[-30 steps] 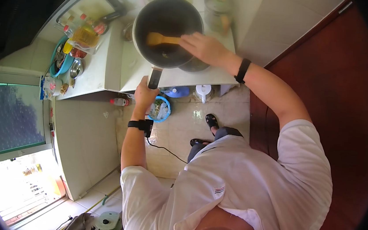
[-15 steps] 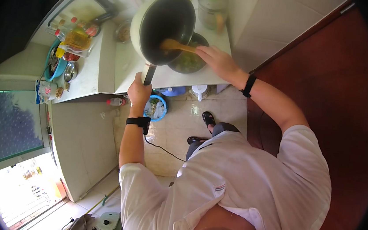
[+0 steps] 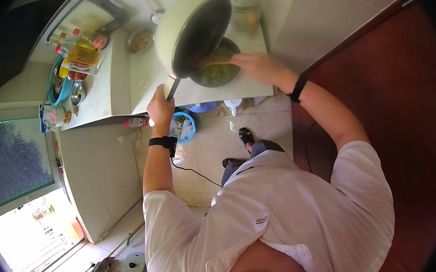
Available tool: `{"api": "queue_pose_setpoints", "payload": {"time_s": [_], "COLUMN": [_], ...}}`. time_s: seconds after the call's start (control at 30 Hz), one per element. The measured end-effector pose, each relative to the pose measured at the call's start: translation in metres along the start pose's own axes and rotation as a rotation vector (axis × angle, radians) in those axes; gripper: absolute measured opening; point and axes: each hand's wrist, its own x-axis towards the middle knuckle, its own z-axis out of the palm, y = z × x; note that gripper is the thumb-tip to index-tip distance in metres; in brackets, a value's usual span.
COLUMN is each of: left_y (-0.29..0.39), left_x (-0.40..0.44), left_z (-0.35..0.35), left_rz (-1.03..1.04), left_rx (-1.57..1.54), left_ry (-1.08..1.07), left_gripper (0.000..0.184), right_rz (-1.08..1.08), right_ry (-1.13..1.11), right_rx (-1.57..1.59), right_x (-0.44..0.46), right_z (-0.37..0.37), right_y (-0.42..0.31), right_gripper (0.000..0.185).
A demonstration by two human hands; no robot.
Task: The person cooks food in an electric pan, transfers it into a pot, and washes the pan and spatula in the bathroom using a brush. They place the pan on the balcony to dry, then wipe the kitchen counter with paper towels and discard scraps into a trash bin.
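1. Room: kitchen, pale counter (image 3: 141, 84) ahead of both hands; a reddish-brown door (image 3: 372, 114) rises to the right of the right arm.
2. From my remote end, I see the left hand (image 3: 161, 108) clenched round the handle (image 3: 171, 86) of a deep pan (image 3: 186, 25), cream outside, dark inside.
3. Pan sits just beyond that hand, steeply tilted, its mouth turned towards the right hand (image 3: 258, 67).
4. Right hand, blurred, grasps a wooden spatula (image 3: 216, 62) that points left to the pan's lower lip.
5. Below the spatula, between the hands and slightly beyond: dark bowl (image 3: 231, 80) with green food (image 3: 213, 76) in it. I cannot tell whether pan and bowl touch.
6. Beyond the right hand: a lidded pot (image 3: 245, 3). Beyond the left, leftward: a small dish (image 3: 140, 40) of food.
7. Farther left of the left hand: oil bottle (image 3: 83, 56), steel bowl (image 3: 78, 92), blue basin (image 3: 66, 90).
8. Floor, below and right of the left hand: blue-rimmed bin (image 3: 182, 127).
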Motion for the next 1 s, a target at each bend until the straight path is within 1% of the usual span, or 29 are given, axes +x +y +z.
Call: {"api": "queue_pose_setpoints", "payload": {"time_s": [0.07, 0.1, 0.13, 0.2, 0.23, 0.3, 0.37, 0.43, 0.5, 0.53, 0.6, 0.63, 0.7, 0.73, 0.8, 0.83, 0.87, 0.9, 0.93, 0.97, 1.0], "left_y": [-0.004, -0.005, -0.005, -0.002, -0.001, 0.002, 0.000, -0.005, -0.010, -0.010, -0.009, -0.009, -0.011, -0.014, -0.018, -0.018, -0.019, -0.020, -0.022, -0.026, -0.025], "left_x": [0.002, 0.002, 0.003, 0.003, 0.003, 0.003, 0.001, -0.005, -0.011, -0.015, -0.024, -0.029, -0.044, -0.054, -0.076, -0.087, -0.098, -0.109, -0.122, -0.135, -0.149], "left_z": [-0.001, -0.002, -0.002, -0.004, -0.006, -0.009, -0.011, -0.015, -0.020, -0.026, -0.037, -0.043, -0.057, -0.061, -0.070, -0.075, -0.081, -0.088, -0.094, -0.097, -0.101], "left_rz": [0.025, 0.051, 0.049, 0.028, 0.029, 0.012, -0.012, -0.048, -0.077, -0.084, -0.227, -0.240, -0.370, -0.383, -0.417, -0.460, -0.463, -0.500, -0.542, -0.487, -0.496], "left_rx": [0.006, 0.016, 0.016, 0.055, 0.057, 0.064, 0.070, 0.074, 0.058, 0.061, 0.047, 0.048, 0.027, 0.028, -0.049, -0.105, -0.109, -0.184, -0.262, -0.365, -0.378], "left_ry": [0.011, 0.025, 0.025, 0.025, 0.024, 0.024, 0.021, 0.020, 0.058, 0.065, 0.003, 0.010, -0.029, -0.025, -0.018, 0.010, 0.016, -0.016, -0.045, 0.003, 0.019], "left_gripper": [0.043, 0.044, 0.044, 0.044, 0.044, 0.043, 0.042, 0.042, 0.041, 0.041, 0.041, 0.041, 0.040, 0.040, 0.037, 0.034, 0.034, 0.033, 0.033, 0.029, 0.029], "right_rz": [-0.094, -0.115, -0.117, -0.014, -0.014, -0.039, -0.056, -0.085, 0.115, 0.105, 0.256, 0.242, 0.330, 0.319, 0.355, 0.352, 0.350, 0.345, 0.331, 0.369, 0.405], "right_ry": [-0.051, -0.127, -0.127, -0.128, -0.126, -0.050, -0.024, -0.005, 0.130, 0.131, 0.044, 0.041, -0.066, -0.072, -0.281, -0.280, -0.221, -0.165, -0.171, -0.184, -0.193], "right_rx": [-0.105, -0.129, -0.128, -0.182, -0.181, -0.143, -0.138, -0.132, -0.014, -0.012, 0.040, 0.043, 0.047, 0.050, -0.062, -0.064, -0.042, -0.022, -0.029, -0.019, -0.013], "right_x": [-0.007, -0.005, -0.003, 0.001, 0.005, 0.012, -0.004, -0.019, -0.031, -0.035, -0.039, -0.041, -0.040, -0.034, -0.021, -0.018, -0.014, -0.006, -0.003, -0.001, -0.003], "right_z": [-0.015, -0.022, -0.026, -0.035, -0.038, -0.040, -0.021, -0.019, -0.027, -0.030, -0.033, -0.035, -0.039, -0.038, -0.037, -0.028, -0.011, -0.006, -0.007, -0.011, -0.019], "right_y": [0.017, 0.023, 0.023, 0.020, 0.014, 0.002, 0.013, 0.017, 0.012, 0.009, 0.003, -0.002, -0.014, -0.017, -0.025, -0.020, -0.009, -0.007, -0.004, -0.001, -0.004], "right_gripper": [0.034, 0.032, 0.032, 0.032, 0.032, 0.031, 0.030, 0.030, 0.027, 0.027, 0.031, 0.031, 0.030, 0.030, 0.031, 0.031, 0.030, 0.030, 0.030, 0.029, 0.030]}}
